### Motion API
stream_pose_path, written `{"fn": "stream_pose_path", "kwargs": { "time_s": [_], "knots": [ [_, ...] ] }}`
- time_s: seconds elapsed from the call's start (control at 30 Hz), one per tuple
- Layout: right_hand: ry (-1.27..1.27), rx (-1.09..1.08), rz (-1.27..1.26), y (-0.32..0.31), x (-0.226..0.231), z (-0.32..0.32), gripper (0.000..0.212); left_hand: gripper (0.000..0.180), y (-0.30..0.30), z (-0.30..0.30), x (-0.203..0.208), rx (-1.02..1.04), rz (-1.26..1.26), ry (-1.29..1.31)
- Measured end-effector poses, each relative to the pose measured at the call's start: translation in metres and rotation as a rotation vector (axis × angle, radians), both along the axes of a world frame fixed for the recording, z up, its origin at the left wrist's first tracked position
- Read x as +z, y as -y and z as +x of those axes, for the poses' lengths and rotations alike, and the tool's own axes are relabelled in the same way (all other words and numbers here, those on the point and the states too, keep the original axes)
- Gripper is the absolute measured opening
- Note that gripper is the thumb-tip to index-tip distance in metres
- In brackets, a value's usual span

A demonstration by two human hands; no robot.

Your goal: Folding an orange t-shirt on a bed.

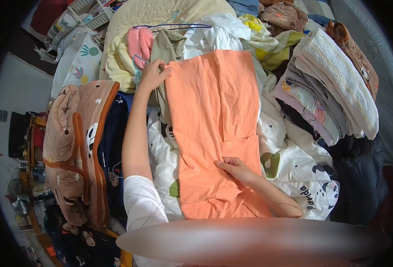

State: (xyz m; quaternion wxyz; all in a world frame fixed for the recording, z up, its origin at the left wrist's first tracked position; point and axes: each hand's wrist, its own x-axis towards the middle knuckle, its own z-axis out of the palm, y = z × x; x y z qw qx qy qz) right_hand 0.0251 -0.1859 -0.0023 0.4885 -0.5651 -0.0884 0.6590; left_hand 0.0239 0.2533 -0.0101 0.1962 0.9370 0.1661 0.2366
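A plain orange cloth garment [196, 120] lies spread lengthwise before me, creased along its middle, with a pocket-like panel low on its right side. Its lower end is bunched up near my body. At its far left corner, my left hand [154, 75] pinches the edge between thumb and fingers. My right hand [235, 170] is closed on the cloth near the panel, thumb on top; some of its fingers are hidden. Beneath the garment is a white panda-print cover [301, 164].
Folded towels and clothes [334, 84] are stacked on the right. A brown panda-print quilted garment [78, 147] lies on the left. Beyond the orange cloth are a purple hanger [178, 26], a pink fluffy cloth [140, 44], white cloth [216, 33] and a cream quilt [161, 11].
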Motion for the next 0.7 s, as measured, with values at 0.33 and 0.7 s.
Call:
{"fn": "stream_pose_path", "kwargs": {
  "time_s": [0.33,0.7],
  "knots": [
    [-0.048,-0.012,-0.011,0.000,0.000,0.001,0.033,0.016,-0.001,0.027,0.003,-0.219,-0.460,0.069],
    [-0.048,0.035,-0.001,0.006,-0.007,0.004,0.031,0.018,-0.011,0.020,0.020,-0.154,-0.575,-0.077]
  ]
}}
